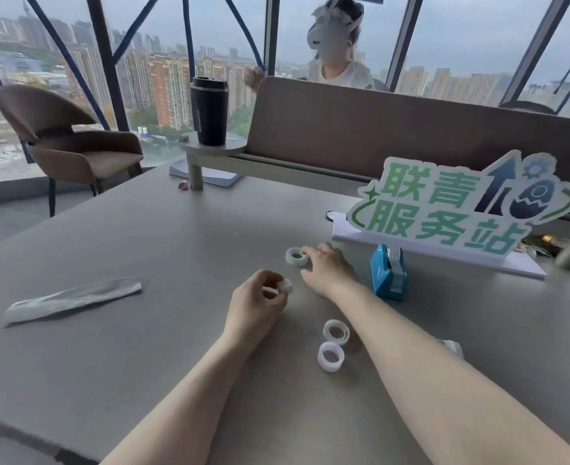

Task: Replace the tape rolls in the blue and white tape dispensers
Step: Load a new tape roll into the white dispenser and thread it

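Observation:
The blue tape dispenser [388, 271] stands upright on the grey table [142, 347], just right of my right hand [327, 268]. My right hand reaches toward a tape roll [296, 256] lying flat, its fingertips touching the roll's right side. My left hand [255, 307] is closed around a small white piece [286, 285], which pokes out between its fingers. Two white rings, one [336, 331] behind the other [330, 356], lie in front between my forearms. A white object [453, 347] shows partly behind my right forearm; I cannot tell if it is the white dispenser.
A long clear plastic wrapper [72, 299] lies at the left. A green-lettered sign on a white base [458, 209] stands behind the dispenser. A black coffee cup [209, 110] sits on a raised shelf. A person sits beyond the brown divider [394, 135]. A brown chair [65, 142] is far left.

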The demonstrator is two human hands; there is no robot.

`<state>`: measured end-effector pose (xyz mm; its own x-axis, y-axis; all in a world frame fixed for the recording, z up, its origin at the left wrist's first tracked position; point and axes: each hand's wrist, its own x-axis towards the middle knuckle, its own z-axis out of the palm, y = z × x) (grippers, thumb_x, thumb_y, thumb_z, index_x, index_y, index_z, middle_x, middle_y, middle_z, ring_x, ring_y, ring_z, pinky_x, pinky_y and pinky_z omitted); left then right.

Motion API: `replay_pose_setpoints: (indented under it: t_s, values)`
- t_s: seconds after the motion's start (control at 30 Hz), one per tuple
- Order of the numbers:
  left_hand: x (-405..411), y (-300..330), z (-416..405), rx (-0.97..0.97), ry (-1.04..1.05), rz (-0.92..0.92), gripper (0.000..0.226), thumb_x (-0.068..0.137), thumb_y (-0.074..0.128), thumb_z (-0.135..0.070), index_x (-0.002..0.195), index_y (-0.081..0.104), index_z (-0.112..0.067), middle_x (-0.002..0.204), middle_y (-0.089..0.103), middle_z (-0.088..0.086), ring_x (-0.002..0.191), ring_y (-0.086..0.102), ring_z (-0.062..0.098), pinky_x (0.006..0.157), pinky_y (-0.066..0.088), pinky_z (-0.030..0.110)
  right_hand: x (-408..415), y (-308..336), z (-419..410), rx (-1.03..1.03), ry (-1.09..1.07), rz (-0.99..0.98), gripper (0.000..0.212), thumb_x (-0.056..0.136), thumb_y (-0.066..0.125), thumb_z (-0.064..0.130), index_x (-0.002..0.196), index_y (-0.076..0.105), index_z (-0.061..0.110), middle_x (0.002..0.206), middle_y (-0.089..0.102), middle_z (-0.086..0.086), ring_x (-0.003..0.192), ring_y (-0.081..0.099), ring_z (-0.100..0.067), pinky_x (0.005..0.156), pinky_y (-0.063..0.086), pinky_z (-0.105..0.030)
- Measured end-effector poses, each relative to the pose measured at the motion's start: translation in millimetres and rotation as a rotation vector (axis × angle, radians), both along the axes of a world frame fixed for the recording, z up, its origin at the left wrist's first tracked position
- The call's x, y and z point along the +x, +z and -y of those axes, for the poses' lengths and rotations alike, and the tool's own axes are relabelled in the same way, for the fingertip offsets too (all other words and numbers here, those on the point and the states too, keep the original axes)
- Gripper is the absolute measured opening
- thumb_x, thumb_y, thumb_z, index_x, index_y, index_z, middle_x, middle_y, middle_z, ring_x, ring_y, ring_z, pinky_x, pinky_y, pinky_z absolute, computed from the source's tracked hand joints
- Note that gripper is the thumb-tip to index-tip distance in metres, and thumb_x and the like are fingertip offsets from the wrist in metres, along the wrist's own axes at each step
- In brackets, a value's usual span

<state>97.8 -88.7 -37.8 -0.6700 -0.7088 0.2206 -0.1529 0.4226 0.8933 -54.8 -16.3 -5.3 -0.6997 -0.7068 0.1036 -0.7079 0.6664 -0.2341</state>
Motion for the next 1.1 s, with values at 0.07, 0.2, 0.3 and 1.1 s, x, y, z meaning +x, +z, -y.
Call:
replay_pose_setpoints:
  t_s: [0.07,0.2,0.3,1.1]
  values:
    - [0.4,-1.0,1.8,0.003,0.003,0.002,0.005,0.079,0.069,-0.029,0.08,0.064,-0.026,0.077,0.07,-0.013,0.067,0.062,-0.002,0.07,0.051,0.021,-6.5,-4.9,7.6,0.001,0.011,0.0,0.044,0.089,0.052,0.029,0.133,0.048,0.025,0.134,0.047,-0.011,0.121,0.043,-0.032,0.094,0.045,-0.042]
    - [3.1,0.5,2.0,0.015,-0.017,0.011,0.008,0.081,0.067,-0.034,0.082,0.065,-0.026,0.08,0.071,-0.013,0.071,0.064,0.001,0.07,0.05,0.02,-13.6,-9.8,16.9,0.007,0.026,0.065,0.038,0.088,0.055,0.032,0.125,0.055,0.023,0.135,0.049,-0.008,0.123,0.043,-0.032,0.099,0.042,-0.039]
    - [2.7,1.2,2.3,0.029,-0.011,0.006,0.01,0.081,0.067,-0.037,0.082,0.065,-0.027,0.078,0.07,-0.015,0.07,0.063,-0.001,0.068,0.048,0.018,-10.4,-11.6,17.8,-0.019,0.021,0.041,0.023,0.087,0.055,0.032,0.104,0.062,0.018,0.123,0.057,-0.009,0.115,0.049,-0.033,0.092,0.044,-0.038]
    - [1.8,67.5,-125.4,-0.002,-0.309,-0.141,0.013,0.077,0.076,-0.024,0.089,0.07,-0.025,0.063,0.062,-0.02,0.052,0.052,-0.005,0.057,0.043,0.013,57.3,49.1,-198.6,-0.96,-0.013,0.938,0.031,0.085,0.067,0.023,0.113,0.064,0.008,0.098,0.065,-0.013,0.084,0.062,-0.021,0.078,0.054,-0.034]
